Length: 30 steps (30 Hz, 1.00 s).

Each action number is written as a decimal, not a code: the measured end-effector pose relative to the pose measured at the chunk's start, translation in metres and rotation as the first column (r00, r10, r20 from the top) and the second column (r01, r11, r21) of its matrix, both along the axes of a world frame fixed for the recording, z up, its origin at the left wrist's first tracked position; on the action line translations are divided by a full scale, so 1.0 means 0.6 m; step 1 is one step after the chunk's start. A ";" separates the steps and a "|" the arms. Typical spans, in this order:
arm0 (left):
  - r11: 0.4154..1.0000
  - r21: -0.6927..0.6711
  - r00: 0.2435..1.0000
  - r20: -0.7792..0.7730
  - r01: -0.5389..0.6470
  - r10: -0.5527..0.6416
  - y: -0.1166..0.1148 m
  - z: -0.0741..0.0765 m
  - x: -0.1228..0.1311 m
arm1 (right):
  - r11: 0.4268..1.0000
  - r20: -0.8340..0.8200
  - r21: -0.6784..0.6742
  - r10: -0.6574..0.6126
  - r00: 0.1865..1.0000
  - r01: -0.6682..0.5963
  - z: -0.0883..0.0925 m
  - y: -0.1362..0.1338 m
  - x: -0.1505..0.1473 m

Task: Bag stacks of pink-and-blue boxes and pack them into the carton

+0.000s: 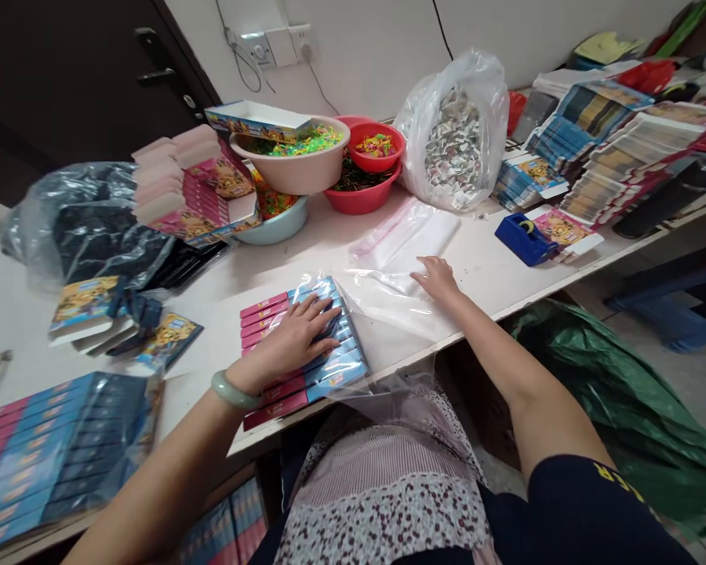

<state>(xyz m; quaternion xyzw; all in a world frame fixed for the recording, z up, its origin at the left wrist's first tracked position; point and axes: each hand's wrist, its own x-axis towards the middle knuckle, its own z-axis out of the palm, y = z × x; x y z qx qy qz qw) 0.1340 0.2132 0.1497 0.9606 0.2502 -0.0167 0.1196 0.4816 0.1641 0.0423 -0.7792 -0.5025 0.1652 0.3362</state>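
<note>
My left hand (294, 337) lies flat with its fingers spread on a block of thin pink and blue boxes (271, 322) at the table's front edge. A clear plastic bag (382, 314) reaches from the boxes to the right, and part of it hangs over the edge. It seems to cover at least the blue boxes. My right hand (438, 278) is at the bag's far right side, its thumb and fingers apart, and appears to touch the film. Just beyond it is a stack of flat clear bags (412, 235).
Behind stand a pink basin (300, 161) of colourful small pieces, red bowls (362, 192) and a bulging clear sack (456, 141). A blue tape dispenser (525, 238) and stacked cartons (617, 169) are to the right. Wrapped box packs (52, 447) lie left.
</note>
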 end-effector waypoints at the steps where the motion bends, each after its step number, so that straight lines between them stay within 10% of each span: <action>1: 1.000 -0.015 1.000 0.006 -0.005 0.005 -0.002 -0.001 -0.002 | 0.999 0.057 -0.043 0.032 0.998 -0.029 -0.008 0.020 -0.004; 6: 0.999 -0.041 1.000 0.020 -0.020 0.021 -0.019 -0.006 -0.011 | 0.985 0.136 -0.127 0.134 0.982 -0.117 0.003 0.070 -0.053; 11: 0.994 -0.095 0.979 0.194 -0.050 0.068 -0.008 0.005 -0.020 | 0.972 -0.016 0.153 0.185 0.983 -0.181 0.096 0.060 -0.062; 16: 0.996 0.082 0.802 0.597 -0.046 -0.012 0.043 0.135 0.047 | 0.723 -0.226 0.475 0.652 0.724 -0.502 0.246 0.018 -0.111; 20: 0.981 0.037 0.859 0.478 0.190 -0.184 0.082 0.232 0.102 | 0.565 -0.247 0.510 0.818 0.519 -0.648 0.350 -0.009 -0.138; 26: 0.995 -0.096 0.860 0.509 0.032 0.022 0.104 0.278 0.072 | 0.743 0.010 0.467 0.538 0.843 -0.480 0.426 0.001 -0.090; 30: 0.995 -0.023 0.802 0.590 -0.099 0.094 0.104 0.304 0.044 | 0.835 0.399 0.236 0.383 0.833 -0.497 0.448 0.027 -0.101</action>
